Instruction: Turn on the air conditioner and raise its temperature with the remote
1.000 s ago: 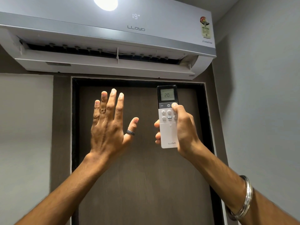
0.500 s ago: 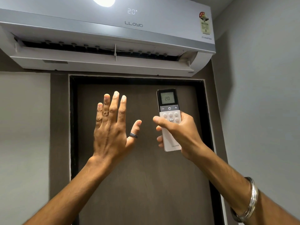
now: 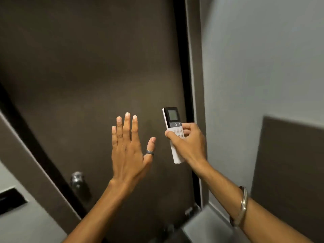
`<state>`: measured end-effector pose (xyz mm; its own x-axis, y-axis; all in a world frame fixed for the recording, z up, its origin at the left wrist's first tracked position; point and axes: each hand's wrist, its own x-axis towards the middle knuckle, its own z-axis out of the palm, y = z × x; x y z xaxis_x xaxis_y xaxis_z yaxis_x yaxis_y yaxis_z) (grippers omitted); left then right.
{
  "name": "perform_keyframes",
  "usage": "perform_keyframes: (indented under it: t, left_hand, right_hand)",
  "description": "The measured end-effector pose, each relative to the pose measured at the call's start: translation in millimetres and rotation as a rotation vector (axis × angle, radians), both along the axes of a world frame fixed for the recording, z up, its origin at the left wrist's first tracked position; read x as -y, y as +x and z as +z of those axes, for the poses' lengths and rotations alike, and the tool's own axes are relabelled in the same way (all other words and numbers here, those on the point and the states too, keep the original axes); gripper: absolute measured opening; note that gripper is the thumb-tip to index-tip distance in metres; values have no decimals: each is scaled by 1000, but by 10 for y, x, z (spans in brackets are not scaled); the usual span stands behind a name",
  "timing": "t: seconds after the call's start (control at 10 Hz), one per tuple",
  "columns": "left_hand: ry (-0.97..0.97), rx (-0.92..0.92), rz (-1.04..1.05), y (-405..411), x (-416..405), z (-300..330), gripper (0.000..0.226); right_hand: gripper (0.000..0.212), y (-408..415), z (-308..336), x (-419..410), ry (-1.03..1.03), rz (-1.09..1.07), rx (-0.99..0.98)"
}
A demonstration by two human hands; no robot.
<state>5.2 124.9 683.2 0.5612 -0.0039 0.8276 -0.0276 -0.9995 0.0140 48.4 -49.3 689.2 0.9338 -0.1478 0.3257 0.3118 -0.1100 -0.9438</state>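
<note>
My right hand (image 3: 189, 141) grips a white remote (image 3: 172, 120) with a black top and a small grey screen, held upright in front of the door's right edge. The thumb lies across the button pad below the screen. The digits on the screen are too faint to read. My left hand (image 3: 129, 149) is raised flat to the left of the remote, fingers spread, a dark ring on the thumb, holding nothing. The air conditioner is out of view.
A dark brown door (image 3: 87, 76) fills the view, with a round metal knob (image 3: 77, 179) at lower left. A grey wall (image 3: 263, 67) stands to the right with a dark panel (image 3: 291, 172) on it. A metal bangle (image 3: 242, 206) circles my right wrist.
The view has dropped from the air conditioner down to the door, so the unit is gone from sight. Both hands keep their pose; the remote tilts slightly left.
</note>
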Motion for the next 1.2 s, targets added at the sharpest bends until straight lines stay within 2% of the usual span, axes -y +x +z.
perform_keyframes:
  t: [0.1,0.2,0.3,0.4,0.5,0.6,0.7,0.9,1.2]
  left_hand:
    - [-23,-282,-71,50,337,-1028,80]
    - [-28,-470,-118,59,555,-1695,79]
    - [-4,-725,-189,144,871,-2589,78]
    - [22,-839,-237,193,1052,-3144,78]
    - [57,-987,-326,245,1313,-4073,77]
    - [84,-1056,-402,280,1446,-4799,75]
    - [134,-1114,-450,334,1557,-5784,72]
    - [166,-1187,-433,360,1451,-6799,72]
    - [65,-1148,-381,315,1362,-6879,72]
  right_hand:
    - [39,52,-1086,413,21,-143,-292]
    - [43,35,-1808,725,19,-240,-480]
    - [38,27,-2847,1208,-4,-388,-794]
    - [51,32,-3539,1490,-1,-452,-979]
    - [56,48,-4667,1864,24,-542,-1119]
    - [54,76,-5500,2039,72,-615,-1172]
    - [58,117,-6605,2104,100,-686,-1260]
    - [70,172,-7814,1962,22,-765,-1313]
    - [100,194,-8006,1878,-199,-729,-1343]
